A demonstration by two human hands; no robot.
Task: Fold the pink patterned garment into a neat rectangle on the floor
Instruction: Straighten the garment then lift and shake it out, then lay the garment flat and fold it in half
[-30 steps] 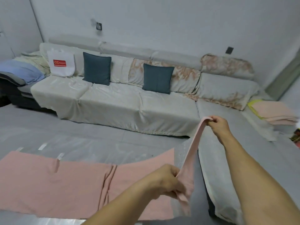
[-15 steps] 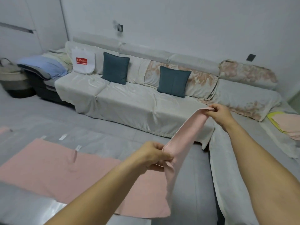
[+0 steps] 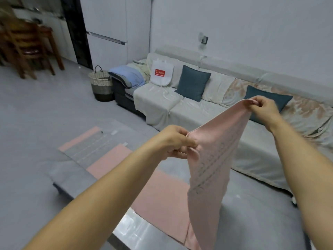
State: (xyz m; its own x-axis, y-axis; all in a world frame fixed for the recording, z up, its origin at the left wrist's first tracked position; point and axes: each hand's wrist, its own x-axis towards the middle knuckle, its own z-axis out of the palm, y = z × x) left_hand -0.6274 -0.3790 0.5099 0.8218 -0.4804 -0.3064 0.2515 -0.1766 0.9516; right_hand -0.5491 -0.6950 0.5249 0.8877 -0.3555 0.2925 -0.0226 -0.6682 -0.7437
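Head view — both hands hold the pink garment up above the floor.
Both forearms reach forward. The left hand, near centre, pinches one end of the top edge; the right hand, higher at 2 o'clock, pinches the other. The garment hangs between them, trailing toward 6 o'clock — down to pink cloth spread flat.

Left hand, right hand pinching, arms outstretched.
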